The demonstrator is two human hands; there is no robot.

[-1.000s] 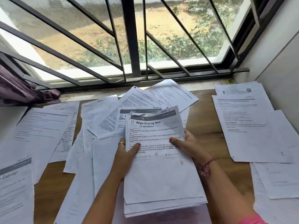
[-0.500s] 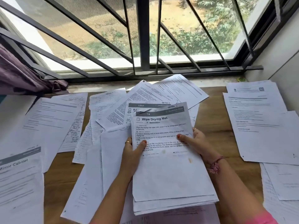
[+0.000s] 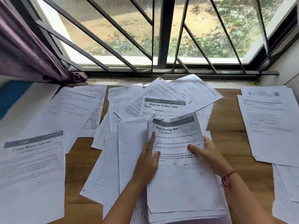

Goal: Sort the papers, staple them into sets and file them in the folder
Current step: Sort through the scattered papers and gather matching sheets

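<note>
— What's nearest?
— Both hands grip a stack of white printed papers (image 3: 181, 183) headed "Wipe Drying Mat": left hand (image 3: 149, 160) with thumb on top, forefinger along the edge; right hand (image 3: 206, 153) pinching the right edge.
— Changed?
— Its top now buckles; the "Wipe the Coffee Table" sheet (image 3: 163, 105) is uncovered beyond.
— Hidden?
— Fingers beneath; a blue object (image 3: 11, 97) on the wooden table (image 3: 84, 159), blurred.
</note>
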